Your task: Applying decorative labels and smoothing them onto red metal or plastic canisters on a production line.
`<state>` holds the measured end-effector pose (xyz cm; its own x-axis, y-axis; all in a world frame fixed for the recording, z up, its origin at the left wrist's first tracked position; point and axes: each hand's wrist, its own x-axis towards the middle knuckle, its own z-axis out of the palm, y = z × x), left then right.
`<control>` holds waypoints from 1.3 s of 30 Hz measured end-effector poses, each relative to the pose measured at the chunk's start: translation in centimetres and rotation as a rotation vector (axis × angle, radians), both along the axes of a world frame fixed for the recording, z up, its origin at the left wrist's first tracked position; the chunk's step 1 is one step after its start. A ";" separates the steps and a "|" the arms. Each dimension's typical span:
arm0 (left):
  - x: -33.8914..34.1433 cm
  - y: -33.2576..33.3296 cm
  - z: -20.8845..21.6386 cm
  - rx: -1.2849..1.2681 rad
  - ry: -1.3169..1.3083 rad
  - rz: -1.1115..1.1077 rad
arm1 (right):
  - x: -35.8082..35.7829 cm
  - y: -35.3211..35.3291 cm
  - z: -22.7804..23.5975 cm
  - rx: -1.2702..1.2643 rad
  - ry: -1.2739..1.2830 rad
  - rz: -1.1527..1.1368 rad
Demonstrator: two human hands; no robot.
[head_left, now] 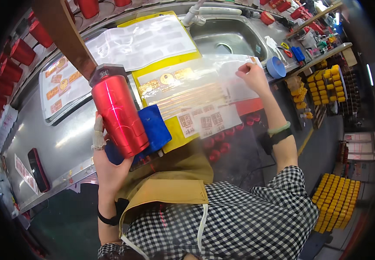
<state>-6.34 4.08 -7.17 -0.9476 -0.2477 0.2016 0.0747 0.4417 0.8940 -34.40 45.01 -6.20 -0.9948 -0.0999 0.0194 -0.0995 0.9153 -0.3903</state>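
My left hand point(111, 171) is wrapped round the lower end of a shiny red metal canister point(120, 115), with wrapping on one finger. The canister tilts, and its dark faceted upper end point(107, 73) meets a wooden post. Beside it, a blue cloth point(155, 128) hangs near the counter edge. Over the right part of a clear decal sheet point(213, 73), my right hand point(254, 80) has its fingers pinched together. Whatever lies between those fingertips is too small to make out. Gold and brown decals show on the sheet, which rests on a yellow board point(183, 134).
Behind lies a second, pale sheet point(140, 41); a steel sink point(226, 37) is at the far right. Further right are a blue bowl point(276, 67) and scissors point(286, 50). A phone point(39, 170) rests on the left counter. Red canisters point(22, 52) line the far left.
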 end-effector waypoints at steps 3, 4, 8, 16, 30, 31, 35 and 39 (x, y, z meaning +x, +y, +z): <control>0.0 0.1 -0.2 -0.021 0.010 0.002 | 0.2 -1.7 -0.1 -0.092 -0.020 0.115; 0.0 0.1 -0.2 -0.005 0.007 0.006 | 1.0 -3.7 -0.4 -0.146 -0.001 0.192; 0.2 0.2 -0.2 -0.046 0.005 0.021 | 5.3 -12.2 0.2 -0.252 -0.244 0.340; 0.4 0.8 0.2 0.035 -0.055 0.048 | 6.8 -19.7 -0.9 0.106 -0.288 0.356; 0.4 1.6 0.6 -0.082 0.134 0.171 | 9.9 -16.6 2.5 0.118 -0.066 0.547; 0.3 1.7 0.1 -0.084 0.128 0.179 | 10.3 -16.4 3.0 0.102 -0.073 0.554; 0.6 1.4 -0.9 0.043 0.010 0.130 | 13.0 -17.0 5.2 -0.225 -0.090 0.615; 0.8 1.7 -1.3 -0.057 0.088 0.173 | 16.3 -18.3 7.8 -0.519 -0.276 0.672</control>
<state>-5.49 5.82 -8.43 -0.8699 -0.3913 0.3002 0.0703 0.5042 0.8607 -18.06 26.76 1.55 -0.7052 -0.7090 -0.0073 -0.3922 0.3986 -0.8290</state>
